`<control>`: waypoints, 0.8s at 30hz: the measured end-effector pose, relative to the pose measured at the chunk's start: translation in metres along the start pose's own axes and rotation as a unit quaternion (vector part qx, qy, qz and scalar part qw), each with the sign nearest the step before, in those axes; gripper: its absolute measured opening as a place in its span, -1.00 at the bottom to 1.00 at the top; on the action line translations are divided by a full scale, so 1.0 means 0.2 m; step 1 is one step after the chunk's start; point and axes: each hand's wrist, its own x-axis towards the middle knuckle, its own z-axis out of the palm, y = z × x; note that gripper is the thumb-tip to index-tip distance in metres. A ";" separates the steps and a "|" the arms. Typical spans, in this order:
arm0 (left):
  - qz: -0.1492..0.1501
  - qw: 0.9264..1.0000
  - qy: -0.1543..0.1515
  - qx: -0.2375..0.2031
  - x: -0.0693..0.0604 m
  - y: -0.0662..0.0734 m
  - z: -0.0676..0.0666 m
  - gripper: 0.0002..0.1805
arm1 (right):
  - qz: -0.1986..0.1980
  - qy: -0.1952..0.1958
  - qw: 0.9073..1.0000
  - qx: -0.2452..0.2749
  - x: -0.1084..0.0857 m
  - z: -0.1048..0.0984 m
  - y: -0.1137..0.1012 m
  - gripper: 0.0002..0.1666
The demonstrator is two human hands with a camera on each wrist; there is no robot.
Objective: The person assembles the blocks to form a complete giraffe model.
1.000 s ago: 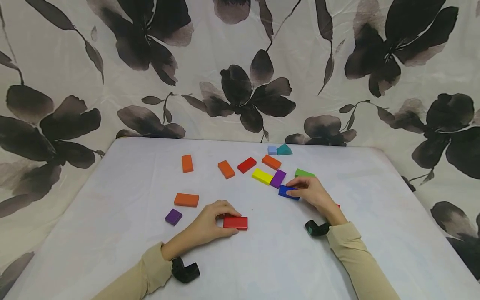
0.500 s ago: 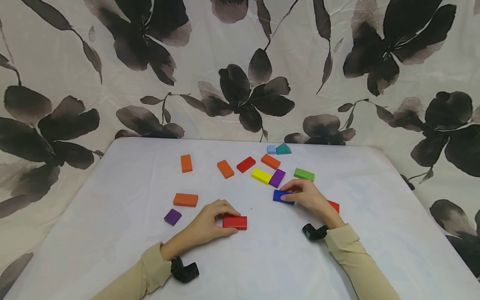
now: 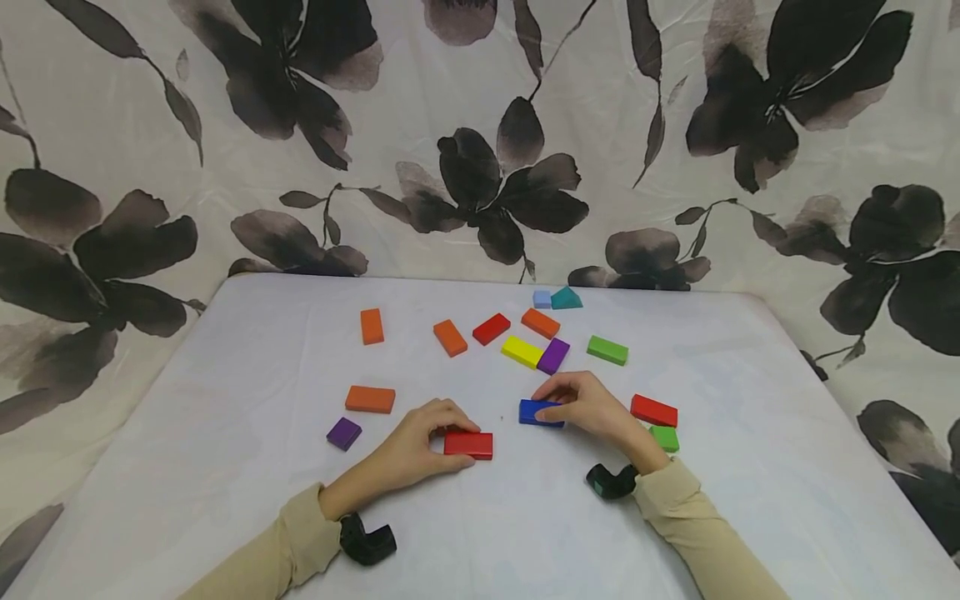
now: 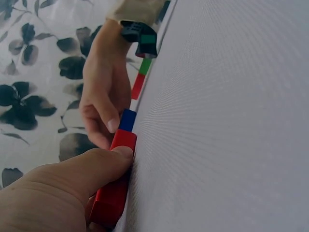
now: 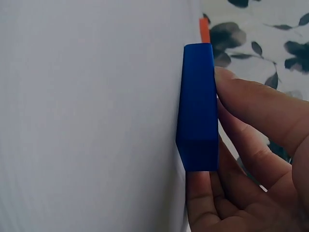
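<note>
head view: i watch a person's two hands at work over a white-covered table (image 3: 480,533). left hand (image 3: 420,446) grips a glossy red rectangular block (image 3: 469,446) lying flat, thumb on the near long side, fingers on the far one; the spread is just the block's width. right hand (image 3: 588,408) pinches a blue rectangular block (image 3: 529,412) around its right end, thumb and fingers closed to its thickness. the blue block sits right of the red and slightly farther out, a small gap between; i cannot tell whether it rests on the cloth or is just lifted. left wrist view agrees: thumb pressed to red, blue just beyond. right wrist view: a fingertip bears on the side of the blue. remaining pieces, from head view: a flat orange block (image 3: 370,399) and a small purple block (image 3: 343,433) left of the left hand; a yellow block (image 3: 522,352) touching a violet block (image 3: 553,356) beyond the right hand; a long green block (image 3: 607,350) near them; a light-blue cube (image 3: 542,299) beside a teal wedge (image 3: 567,298) near the far edge; a short green block (image 3: 663,439) just beside another red block (image 3: 654,410), by the right wrist.
</note>
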 end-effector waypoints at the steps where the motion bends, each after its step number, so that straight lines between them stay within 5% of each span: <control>1: -0.002 1.000 -0.001 0.001 0.00 0.00 0.00 -0.65 | -0.002 -0.006 1.000 0.001 0.00 0.01 -0.01 -0.76; 9: -0.013 1.000 -0.006 -0.001 -0.01 0.01 0.00 -0.65 | -0.028 -0.059 0.998 -0.003 -0.02 0.10 -0.06 -0.78; 24: -0.010 1.000 -0.001 0.006 0.00 0.00 0.00 -0.65 | -0.043 -0.090 0.995 0.000 -0.02 0.17 -0.09 -0.78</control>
